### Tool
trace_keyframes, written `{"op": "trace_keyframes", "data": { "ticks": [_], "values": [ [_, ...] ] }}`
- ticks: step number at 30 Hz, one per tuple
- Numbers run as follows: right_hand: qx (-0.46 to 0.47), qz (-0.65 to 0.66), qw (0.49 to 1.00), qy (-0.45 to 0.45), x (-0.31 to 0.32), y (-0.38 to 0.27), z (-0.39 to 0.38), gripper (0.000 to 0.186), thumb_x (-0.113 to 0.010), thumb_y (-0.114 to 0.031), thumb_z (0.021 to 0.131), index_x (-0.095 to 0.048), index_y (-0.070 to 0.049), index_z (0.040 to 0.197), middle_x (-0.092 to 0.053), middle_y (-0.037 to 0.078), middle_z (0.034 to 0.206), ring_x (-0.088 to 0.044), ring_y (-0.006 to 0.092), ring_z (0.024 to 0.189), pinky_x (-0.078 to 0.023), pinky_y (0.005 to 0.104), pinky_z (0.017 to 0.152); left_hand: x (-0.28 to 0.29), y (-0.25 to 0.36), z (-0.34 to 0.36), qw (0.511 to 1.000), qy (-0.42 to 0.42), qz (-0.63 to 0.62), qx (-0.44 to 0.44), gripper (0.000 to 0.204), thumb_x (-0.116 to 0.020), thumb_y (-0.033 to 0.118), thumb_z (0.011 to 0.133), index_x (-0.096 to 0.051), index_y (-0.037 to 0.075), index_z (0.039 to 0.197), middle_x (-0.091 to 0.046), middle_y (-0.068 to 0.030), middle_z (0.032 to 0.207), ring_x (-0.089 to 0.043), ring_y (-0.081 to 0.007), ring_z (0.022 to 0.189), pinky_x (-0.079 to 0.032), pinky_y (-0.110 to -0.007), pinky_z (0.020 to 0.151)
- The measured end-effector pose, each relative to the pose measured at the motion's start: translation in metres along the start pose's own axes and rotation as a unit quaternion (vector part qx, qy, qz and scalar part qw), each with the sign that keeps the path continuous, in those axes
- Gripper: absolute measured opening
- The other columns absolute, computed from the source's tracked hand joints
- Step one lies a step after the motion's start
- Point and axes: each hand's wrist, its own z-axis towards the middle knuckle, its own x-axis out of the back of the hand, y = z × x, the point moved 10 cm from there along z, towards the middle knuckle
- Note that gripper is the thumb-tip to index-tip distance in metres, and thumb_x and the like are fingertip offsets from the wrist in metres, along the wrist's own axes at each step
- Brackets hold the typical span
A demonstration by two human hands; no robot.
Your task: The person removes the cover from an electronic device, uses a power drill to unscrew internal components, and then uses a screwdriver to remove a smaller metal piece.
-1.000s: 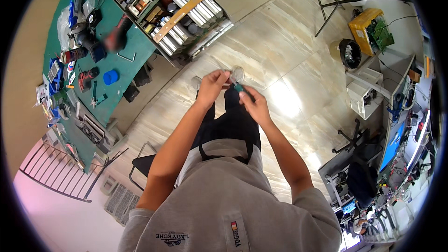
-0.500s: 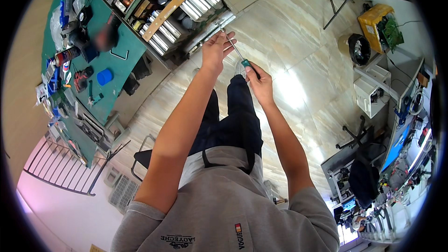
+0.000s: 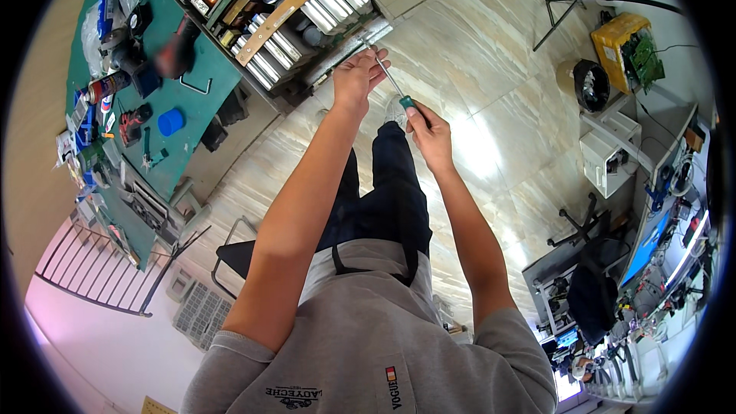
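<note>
My right hand (image 3: 431,138) is closed round the green handle of a screwdriver (image 3: 406,102). Its thin metal shaft runs up and left to the metal front edge (image 3: 354,47) of an open equipment chassis (image 3: 257,80). At that edge my left hand (image 3: 356,80) pinches close to the shaft's far end with thumb and forefinger, while its other fingers stick out to the right. The tip and whatever it meets are too small to make out. Inside the chassis, silver finned blocks (image 3: 326,6) sit under a tan strip (image 3: 285,15) beside several dark components.
A green-topped bench (image 3: 207,119) on the left carries a blue cup (image 3: 171,123), a bent metal handle (image 3: 196,86) and several tools. On the right stand a dark bin (image 3: 592,84), a yellow crate (image 3: 613,38) and an office chair (image 3: 594,291). A dark seat (image 3: 236,258) is behind my left arm.
Both hands keep nearly the same place and hold. The screwdriver stays at the chassis edge, and the whole view has shifted slightly.
</note>
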Motion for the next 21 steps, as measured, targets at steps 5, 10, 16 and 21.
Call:
{"op": "trace_keyframes", "data": {
  "ticks": [5, 10, 16, 21],
  "values": [
    [-0.025, 0.026, 0.999, -0.026, 0.000, -0.001, 0.005, 0.039, -0.066, -0.031, 0.093, -0.067, -0.002, 0.118, -0.057, 0.000, 0.069, -0.043, 0.0039, 0.052, -0.032, 0.0202, 0.046, 0.002, -0.001, 0.002, 1.000, 0.005, 0.013, 0.007, 0.019, -0.061, 0.021, 0.097, -0.064, 0.005, 0.106, -0.069, -0.0137, 0.113, -0.068, -0.0252, 0.100, -0.055, -0.037, 0.088],
    [-0.127, 0.127, 0.976, -0.124, -0.007, 0.011, 0.007, 0.042, -0.057, -0.036, 0.098, -0.062, 0.000, 0.119, -0.053, 0.001, 0.066, -0.034, 0.0038, 0.044, -0.026, 0.0204, 0.040, 0.003, 0.001, 0.002, 0.999, 0.013, 0.038, -0.005, 0.016, -0.062, 0.021, 0.096, -0.065, 0.008, 0.103, -0.071, -0.0097, 0.108, -0.069, -0.0194, 0.094, -0.055, -0.031, 0.077],
    [-0.250, 0.235, 0.904, -0.256, -0.021, 0.015, 0.008, 0.048, -0.044, -0.041, 0.103, -0.057, 0.000, 0.122, -0.044, -0.002, 0.061, -0.028, 0.0034, 0.039, -0.024, 0.0189, 0.035, 0.004, 0.005, 0.002, 0.997, 0.041, 0.061, -0.031, 0.014, -0.064, 0.022, 0.094, -0.066, 0.008, 0.099, -0.073, -0.0075, 0.101, -0.070, -0.0157, 0.086, -0.052, -0.027, 0.068],
    [-0.255, 0.251, 0.890, -0.282, -0.025, 0.023, 0.012, 0.049, -0.044, -0.043, 0.102, -0.056, 0.001, 0.122, -0.044, -0.002, 0.062, -0.029, 0.0034, 0.039, -0.024, 0.0187, 0.035, 0.002, 0.008, 0.001, 0.996, 0.043, 0.059, -0.050, 0.018, -0.063, 0.021, 0.095, -0.066, 0.005, 0.100, -0.073, -0.0073, 0.097, -0.069, -0.0136, 0.080, -0.052, -0.025, 0.063]
  ]
}}
